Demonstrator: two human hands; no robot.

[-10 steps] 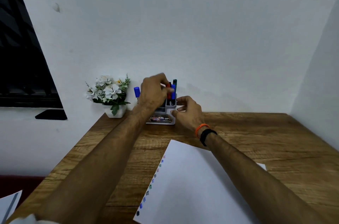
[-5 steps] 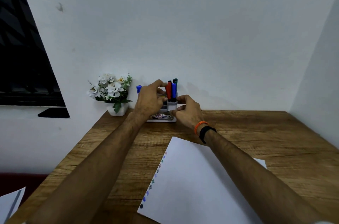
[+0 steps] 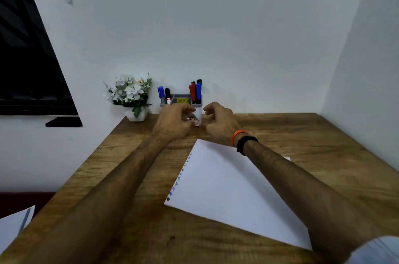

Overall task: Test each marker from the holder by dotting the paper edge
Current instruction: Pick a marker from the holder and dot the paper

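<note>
A grey marker holder (image 3: 181,99) stands at the back of the wooden table against the wall. Red, blue and dark green markers (image 3: 195,90) stand in its right compartment; a blue marker (image 3: 160,92) and a black one (image 3: 167,94) stand on its left. My left hand (image 3: 174,122) and my right hand (image 3: 220,122) hover just in front of the holder, fingers curled and apart, holding nothing. A white sheet of paper (image 3: 233,190) lies nearer to me, with a row of several coloured dots (image 3: 180,175) along its left edge.
A white pot of white flowers (image 3: 131,97) stands left of the holder. A dark window (image 3: 26,58) fills the left wall. Another sheet of paper (image 3: 15,224) shows at the lower left, off the table. A white wall closes the right side.
My left hand has let go of the markers in the right compartment and dropped lower. Both hands have drawn back a little from the holder toward me.
</note>
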